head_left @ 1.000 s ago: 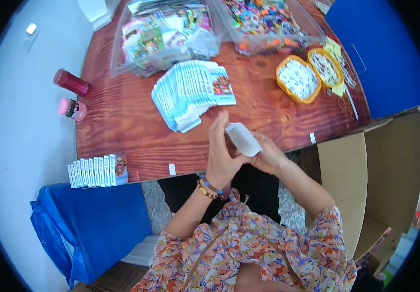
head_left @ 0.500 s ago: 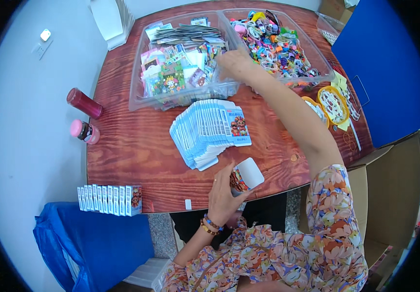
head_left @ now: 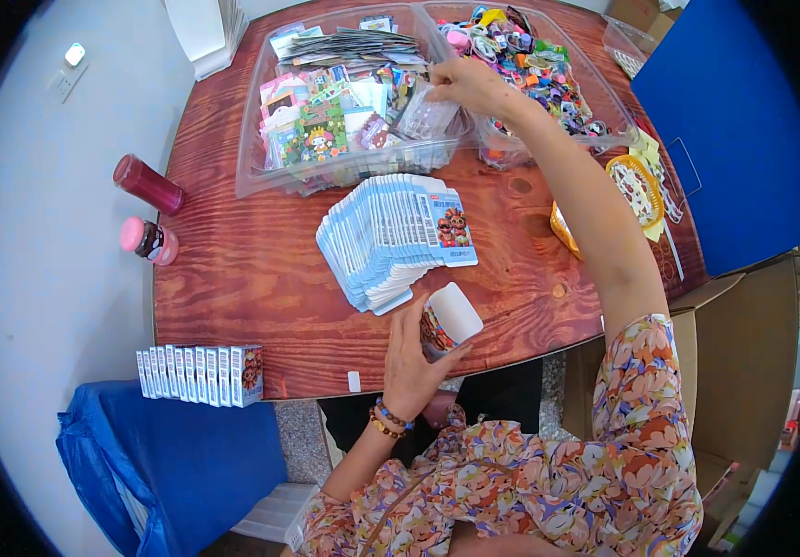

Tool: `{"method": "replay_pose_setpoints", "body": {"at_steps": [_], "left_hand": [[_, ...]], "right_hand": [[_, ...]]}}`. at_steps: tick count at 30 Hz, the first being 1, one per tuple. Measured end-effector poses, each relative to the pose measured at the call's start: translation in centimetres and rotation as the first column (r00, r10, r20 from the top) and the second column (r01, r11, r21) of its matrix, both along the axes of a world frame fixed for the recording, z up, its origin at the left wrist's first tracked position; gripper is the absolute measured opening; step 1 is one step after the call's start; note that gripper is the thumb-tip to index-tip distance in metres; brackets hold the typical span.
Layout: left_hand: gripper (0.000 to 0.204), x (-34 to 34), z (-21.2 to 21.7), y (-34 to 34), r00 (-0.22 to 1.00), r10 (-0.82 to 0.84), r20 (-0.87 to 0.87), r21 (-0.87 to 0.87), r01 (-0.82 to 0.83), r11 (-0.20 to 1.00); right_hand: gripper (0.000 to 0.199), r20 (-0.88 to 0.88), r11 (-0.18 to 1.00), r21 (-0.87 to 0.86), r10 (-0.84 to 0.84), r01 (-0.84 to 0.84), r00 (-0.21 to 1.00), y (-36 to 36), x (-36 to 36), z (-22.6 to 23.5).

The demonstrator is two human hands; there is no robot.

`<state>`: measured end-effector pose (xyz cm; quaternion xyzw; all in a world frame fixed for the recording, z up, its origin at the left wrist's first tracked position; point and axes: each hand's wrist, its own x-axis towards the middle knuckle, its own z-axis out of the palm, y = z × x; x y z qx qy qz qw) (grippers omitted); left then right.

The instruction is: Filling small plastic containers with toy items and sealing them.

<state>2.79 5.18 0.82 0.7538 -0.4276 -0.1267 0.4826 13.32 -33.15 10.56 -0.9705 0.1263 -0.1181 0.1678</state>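
My left hand (head_left: 411, 357) is wrapped round a small card box (head_left: 435, 327) near the table's front edge. Its white top flap stands open, and a colourful print shows on its side. Far off, my right hand (head_left: 476, 88) reaches over the inner rim of the left clear plastic bin (head_left: 250, 172). Its fingers are pinched on a see-through plastic packet (head_left: 426, 119) with something pale purple in it. Printed cards and packets (head_left: 321, 130) fill that bin. Between the hands lies a fanned stack of flat blue-and-white boxes (head_left: 386, 243).
A second clear bin (head_left: 618, 139) holds small colourful trinkets. Yellow baskets (head_left: 637, 186) stand at the right, partly behind my forearm. A row of filled-out boxes (head_left: 200, 375) stands at the front left corner. A red bottle (head_left: 148, 185) and a pink-lidded jar (head_left: 150, 241) are by the wall.
My right hand has lifted slightly up and to the right, and the see-through packet now shows in its fingers. My left hand keeps its hold on the box. The whole view has shifted slightly.
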Motion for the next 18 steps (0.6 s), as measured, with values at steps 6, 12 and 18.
{"method": "replay_pose_setpoints", "body": {"at_steps": [6,12,18], "left_hand": [[0.084,-0.9,-0.7,-1.1,1.0,0.025,0.004,-0.018,-0.025,1.0],[0.077,-0.2,-0.6,-2.4,0.994,0.105,0.024,-0.031,-0.104,0.994],[0.078,-0.4,-1.3,-4.4,0.98,0.159,0.119,-0.045,-0.155,0.987]], "right_hand": [[0.024,0.215,0.995,0.101,-0.042,0.021,0.976,-0.1,-2.8,-0.9],[0.016,0.283,0.878,0.475,-0.089,-0.059,0.955,4.7,-11.6,4.1],[0.015,0.234,0.815,0.579,-0.186,0.017,0.954,16.2,-21.6,1.2]]}}
